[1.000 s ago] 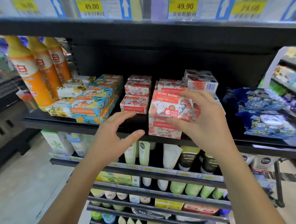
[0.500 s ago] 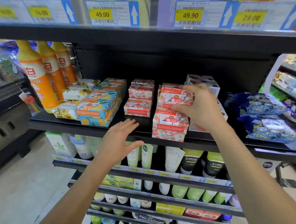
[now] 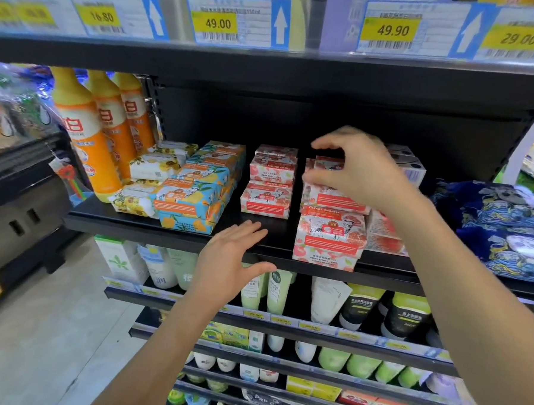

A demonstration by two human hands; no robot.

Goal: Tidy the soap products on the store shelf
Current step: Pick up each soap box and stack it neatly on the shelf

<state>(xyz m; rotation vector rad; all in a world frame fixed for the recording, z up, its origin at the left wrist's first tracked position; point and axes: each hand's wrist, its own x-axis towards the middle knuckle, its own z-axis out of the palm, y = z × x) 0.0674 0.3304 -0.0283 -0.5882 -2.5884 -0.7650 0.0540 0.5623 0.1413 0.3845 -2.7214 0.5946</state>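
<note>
- Curling the right hand [image 3: 357, 173] over the top red box [image 3: 329, 165] of the right-hand stack, thumb low at the box's left front, forefinger arching above it. Not showing plainly whether pinching or only cupping, so leaving that undecided.
- Holding the left hand [image 3: 231, 259] flat and relaxed, fingers straight, gripping nothing. Hovering at the front lip of the shelf [image 3: 153, 224].
- Standing at the shelf's front edge, just below the right hand: the Goat Soap box [image 3: 330, 233], carrying a second red box [image 3: 334, 199] on its top.
- Sitting further back and to the left, just ahead of the left fingertips: the middle red stack [image 3: 269, 184], with bare shelf between stack and lip.
- Running every box's long axis left to right along the shelf, so likely needing a grasp from above or across the short sides.
- Judging the right hand nearer the right-hand stack, the left nearer the middle one.
</note>
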